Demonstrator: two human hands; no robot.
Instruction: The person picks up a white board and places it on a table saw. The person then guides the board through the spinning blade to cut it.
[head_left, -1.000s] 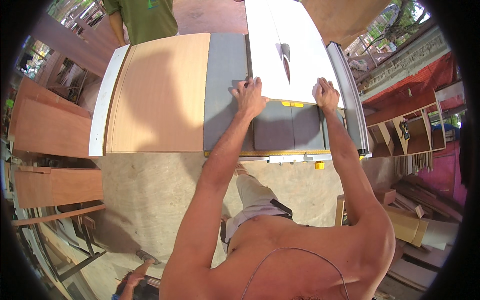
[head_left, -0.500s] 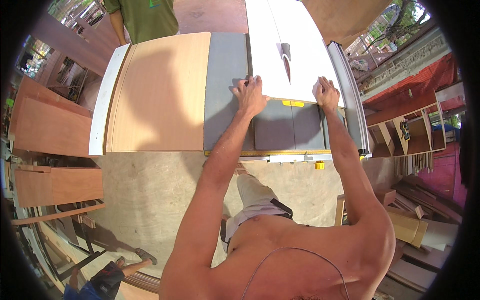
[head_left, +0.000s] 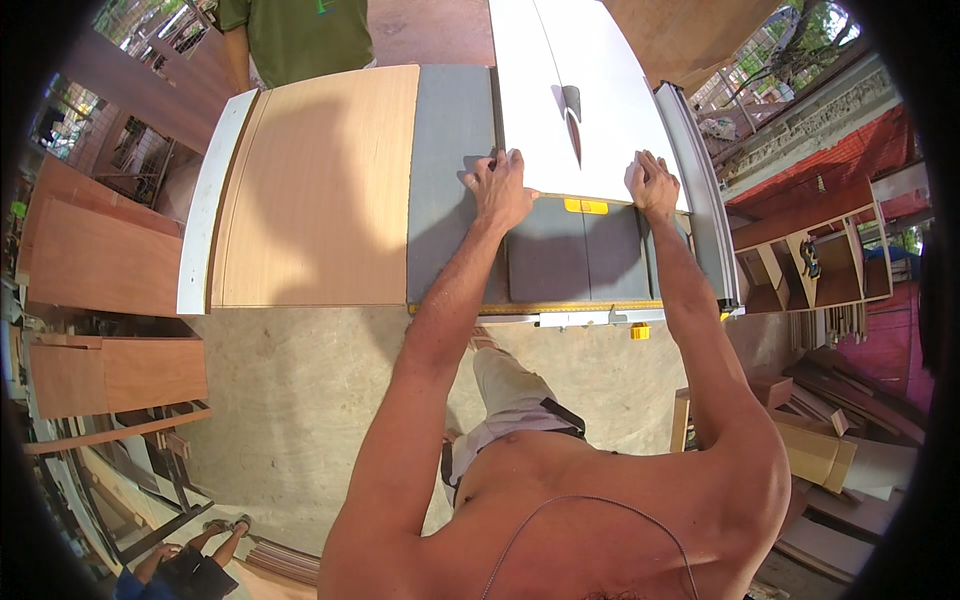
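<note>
White laminated panel [head_left: 570, 100], flat on the grey table saw top [head_left: 450, 150], long axis running away from the person; smooth, glossy face with a dark blade guard [head_left: 572, 112] standing through a cut line near its middle. Near edge shows a thin pale core.

Left hand [head_left: 503, 190]: fingers spread, palm down, pressing the panel's near left corner. Right hand [head_left: 651, 185]: fingers curled over the near right corner, pressing it down.

Edges and room: panel's right side lies along the grey metal fence [head_left: 695, 180]; its left edge borders bare grey tabletop. A brown plywood sheet [head_left: 320, 190] with a white edge strip lies just beside the saw on the left. A yellow tab [head_left: 585, 206] sits just below the panel's near edge. Open concrete floor [head_left: 290, 400] lies before the saw.

Hidden or cut off: panel's far end runs out of frame at top. A person in a green shirt [head_left: 295, 35] stands beyond the plywood, cut off above the torso.
</note>
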